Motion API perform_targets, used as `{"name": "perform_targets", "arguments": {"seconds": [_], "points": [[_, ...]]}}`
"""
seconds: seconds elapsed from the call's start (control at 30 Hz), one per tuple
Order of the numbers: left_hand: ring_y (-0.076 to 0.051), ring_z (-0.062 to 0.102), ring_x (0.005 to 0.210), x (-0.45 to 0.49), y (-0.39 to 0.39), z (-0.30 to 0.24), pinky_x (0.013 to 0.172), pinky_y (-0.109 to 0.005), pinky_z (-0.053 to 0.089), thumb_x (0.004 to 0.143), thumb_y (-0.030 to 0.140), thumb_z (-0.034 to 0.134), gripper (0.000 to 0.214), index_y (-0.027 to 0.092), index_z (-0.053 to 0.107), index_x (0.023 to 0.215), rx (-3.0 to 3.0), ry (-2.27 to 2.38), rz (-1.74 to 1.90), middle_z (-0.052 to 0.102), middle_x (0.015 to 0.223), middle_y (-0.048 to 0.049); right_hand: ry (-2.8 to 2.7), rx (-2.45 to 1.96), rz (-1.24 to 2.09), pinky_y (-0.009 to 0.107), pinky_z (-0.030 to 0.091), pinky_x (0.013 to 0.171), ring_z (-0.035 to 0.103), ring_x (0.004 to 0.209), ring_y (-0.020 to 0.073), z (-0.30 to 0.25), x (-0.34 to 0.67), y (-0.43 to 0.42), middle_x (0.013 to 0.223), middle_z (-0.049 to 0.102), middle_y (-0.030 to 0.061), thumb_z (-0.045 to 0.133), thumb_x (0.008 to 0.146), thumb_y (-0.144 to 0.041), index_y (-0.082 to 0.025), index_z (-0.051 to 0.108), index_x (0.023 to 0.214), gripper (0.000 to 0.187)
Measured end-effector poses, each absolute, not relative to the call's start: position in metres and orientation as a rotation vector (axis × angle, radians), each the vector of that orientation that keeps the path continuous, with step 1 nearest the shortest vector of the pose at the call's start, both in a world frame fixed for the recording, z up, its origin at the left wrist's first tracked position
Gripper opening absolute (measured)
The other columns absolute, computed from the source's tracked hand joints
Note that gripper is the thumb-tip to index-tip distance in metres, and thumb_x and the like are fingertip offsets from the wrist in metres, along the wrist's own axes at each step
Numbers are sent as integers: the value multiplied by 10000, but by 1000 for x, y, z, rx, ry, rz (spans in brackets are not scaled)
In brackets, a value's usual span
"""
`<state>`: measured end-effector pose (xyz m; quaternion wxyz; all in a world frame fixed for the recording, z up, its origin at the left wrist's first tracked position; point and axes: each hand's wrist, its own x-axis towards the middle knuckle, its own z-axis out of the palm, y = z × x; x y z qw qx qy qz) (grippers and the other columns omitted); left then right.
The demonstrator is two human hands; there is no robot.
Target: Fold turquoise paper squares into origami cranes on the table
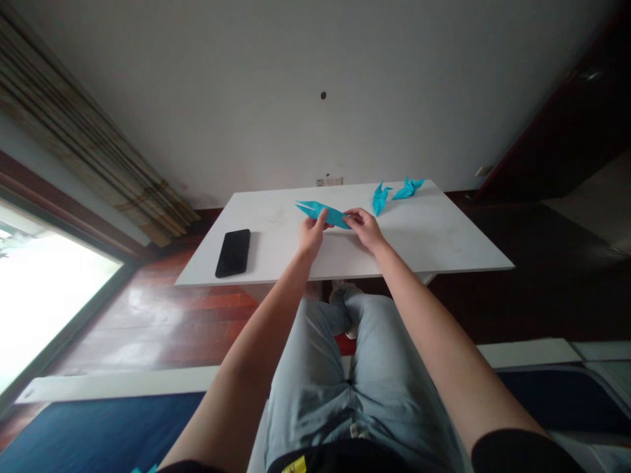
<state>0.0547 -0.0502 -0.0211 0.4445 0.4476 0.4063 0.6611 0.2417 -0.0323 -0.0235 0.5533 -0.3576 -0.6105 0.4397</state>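
Observation:
A folded piece of blue paper (pixel 331 215) is held between my two hands above the white table. Its left end splits into two narrow points. My left hand (pixel 313 231) pinches the middle of it, thumb on top. At the paper's right end, the fingers of my right hand (pixel 365 227) close on it. Two finished-looking paper cranes of the same blue, one upright crane (pixel 380 199) and another crane (pixel 409 188), stand to the right near the table's back edge.
A black phone or tablet (pixel 233 253) lies on the left of the white table (pixel 276 249). Behind the table rises a wall with sockets (pixel 330 181). A curtain (pixel 98 144) and a bright window are at the left. My legs extend toward the table.

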Motion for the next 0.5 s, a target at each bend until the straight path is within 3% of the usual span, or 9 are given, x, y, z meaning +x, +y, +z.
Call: {"name": "perform_targets", "arguments": {"seconds": [0.2, 0.37, 0.5], "points": [[-162, 682, 767, 54, -48, -26, 733, -286, 598, 895, 752, 898, 585, 204, 691, 906, 1100, 1009, 1714, 708, 816, -23, -1554, -763, 1184, 322, 503, 695, 614, 714, 182, -21, 239, -41, 730, 638, -63, 1016, 702, -718, -290, 666, 1051, 654], [-140, 616, 682, 56, -52, -32, 637, -267, 510, 860, 791, 913, 635, 187, 715, 840, 1310, 984, 1576, 680, 753, -4, -1545, -761, 1106, 334, 542, 723, 667, 800, 202, -20, 236, -42, 858, 712, -29, 989, 749, -696, -311, 674, 1157, 644], [-178, 678, 679, 54, -51, -30, 668, -300, 541, 1016, 741, 762, 582, 196, 734, 815, 1331, 1046, 1467, 699, 704, -32, -1483, -786, 1096, 347, 568, 759, 692, 826, 214, -20, 238, -40, 843, 715, -24, 953, 783, -707, -305, 678, 1112, 588]]}}
